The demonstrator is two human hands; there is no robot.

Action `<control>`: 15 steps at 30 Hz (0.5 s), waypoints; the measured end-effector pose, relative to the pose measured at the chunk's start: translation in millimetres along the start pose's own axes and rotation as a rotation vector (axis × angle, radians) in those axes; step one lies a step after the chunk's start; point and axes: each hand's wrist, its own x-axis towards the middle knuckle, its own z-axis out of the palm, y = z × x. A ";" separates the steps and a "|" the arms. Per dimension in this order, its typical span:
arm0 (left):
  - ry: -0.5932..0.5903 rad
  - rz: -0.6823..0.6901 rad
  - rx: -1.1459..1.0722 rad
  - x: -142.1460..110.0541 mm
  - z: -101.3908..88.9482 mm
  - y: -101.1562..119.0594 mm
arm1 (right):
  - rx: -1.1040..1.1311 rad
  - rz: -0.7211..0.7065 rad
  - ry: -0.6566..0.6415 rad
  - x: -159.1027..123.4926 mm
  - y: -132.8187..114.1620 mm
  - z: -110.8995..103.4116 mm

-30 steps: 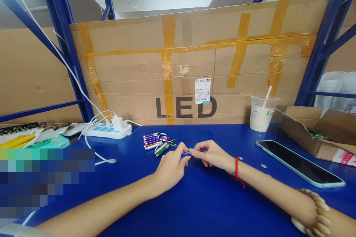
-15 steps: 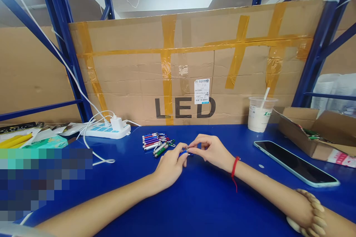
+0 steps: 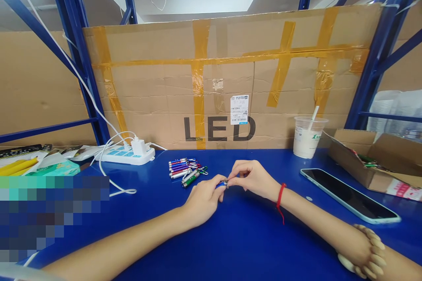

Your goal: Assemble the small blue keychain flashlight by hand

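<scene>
Near the middle of the blue table, my left hand (image 3: 201, 200) is closed around a small blue metallic tube (image 3: 223, 183) that looks like a keychain flashlight. Most of the tube is hidden by the fingers. My right hand (image 3: 253, 179) pinches its small metal end between thumb and index finger, so the two hands meet at the tube. Just beyond my left hand lies a bundle of similar tubes (image 3: 182, 166) in blue, red, purple and silver. A green tube (image 3: 191, 178) with a green clip lies at the bundle's near side.
On the right are a phone (image 3: 351, 194), a plastic cup (image 3: 306, 140) with a straw and an open cardboard box (image 3: 358, 171). A white power strip (image 3: 127, 154) with cables stands at the back left. A cardboard sheet (image 3: 158, 96) walls off the back.
Both hands have shifted slightly to the right with the blue tube. The bundle of tubes has stayed in place.
</scene>
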 end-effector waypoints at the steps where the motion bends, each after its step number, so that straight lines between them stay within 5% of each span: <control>1: -0.003 0.007 0.005 0.0 0.0 -0.6 | -0.006 0.002 0.003 -0.3 -0.2 0.3; 15: 0.010 0.039 0.030 -2.9 0.4 -1.0 | 0.025 0.242 -0.007 -2.6 -6.5 4.8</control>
